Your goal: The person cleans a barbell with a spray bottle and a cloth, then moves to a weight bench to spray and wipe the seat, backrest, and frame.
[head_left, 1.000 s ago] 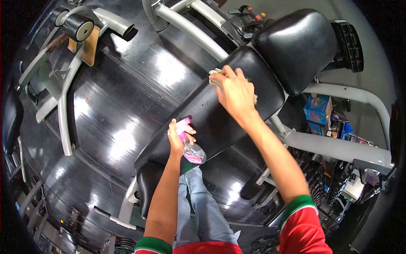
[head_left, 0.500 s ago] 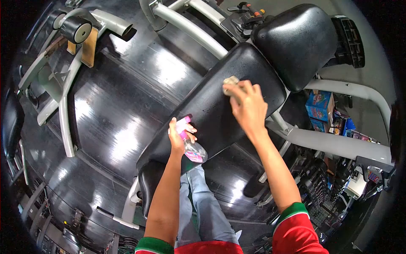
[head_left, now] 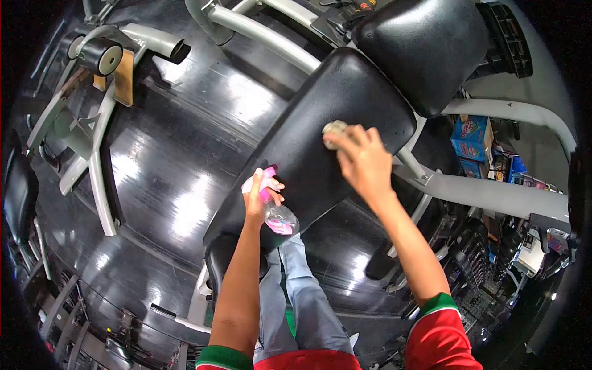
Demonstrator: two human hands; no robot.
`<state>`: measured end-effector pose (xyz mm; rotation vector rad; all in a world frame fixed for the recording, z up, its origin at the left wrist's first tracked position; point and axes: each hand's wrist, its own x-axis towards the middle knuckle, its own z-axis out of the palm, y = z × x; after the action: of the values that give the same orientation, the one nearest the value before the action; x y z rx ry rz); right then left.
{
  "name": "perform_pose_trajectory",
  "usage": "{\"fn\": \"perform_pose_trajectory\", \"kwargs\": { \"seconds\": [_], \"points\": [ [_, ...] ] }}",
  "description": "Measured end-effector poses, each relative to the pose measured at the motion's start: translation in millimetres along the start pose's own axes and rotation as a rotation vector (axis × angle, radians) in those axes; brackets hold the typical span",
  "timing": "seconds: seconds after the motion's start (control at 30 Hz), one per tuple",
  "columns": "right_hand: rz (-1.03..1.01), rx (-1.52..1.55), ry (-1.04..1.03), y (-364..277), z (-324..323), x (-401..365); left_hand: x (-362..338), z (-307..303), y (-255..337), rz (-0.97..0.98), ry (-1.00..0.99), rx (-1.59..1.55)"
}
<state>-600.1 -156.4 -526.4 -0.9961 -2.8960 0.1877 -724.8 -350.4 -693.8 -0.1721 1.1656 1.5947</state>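
A long black padded bench (head_left: 308, 135) stretches diagonally in front of me, with a second black pad (head_left: 425, 52) beyond its far end. Over the bench's far half, my right hand (head_left: 365, 161) is closed on a crumpled pale cloth (head_left: 335, 132), which lies against the black surface. My left hand (head_left: 264, 192) is wrapped round the neck of a clear spray bottle (head_left: 280, 217) with a pink trigger head and a pink label. The bottle is tilted and hangs above the near part of the bench.
At the left stands a grey-framed gym machine (head_left: 98, 142) with black rollers. A thick grey frame tube (head_left: 493, 196) runs out to the right of the bench. Past it are a blue box (head_left: 470, 142) and a rack of dumbbells (head_left: 465, 259). Dark shiny flooring (head_left: 179, 179) surrounds the bench.
The view has shifted a little, so the bench sits slightly higher in it. The cloth has moved a short way over the pad toward me. Both hands keep their hold.
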Motion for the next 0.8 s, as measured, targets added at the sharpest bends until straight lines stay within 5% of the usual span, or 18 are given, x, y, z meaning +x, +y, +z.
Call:
{"fn": "perform_pose_trajectory", "kwargs": {
  "seconds": [0.23,0.47,0.67,0.8],
  "points": [
    [0.238,0.178,0.141,-17.7,19.4,-13.1,-2.3,-3.1,6.0,-0.015,-0.048,0.087],
    [0.155,0.263,-0.096,-28.9,40.6,-72.2,-1.8,-2.1,3.4,-0.028,0.009,0.098],
    [0.330,0.160,0.144,32.4,0.6,-51.0,-3.3,0.7,1.9,0.049,0.022,0.184],
    [0.314,0.231,0.233,19.4,17.8,-59.0,-12.6,8.5,-6.1,0.068,-0.018,0.221]
  ]
}}
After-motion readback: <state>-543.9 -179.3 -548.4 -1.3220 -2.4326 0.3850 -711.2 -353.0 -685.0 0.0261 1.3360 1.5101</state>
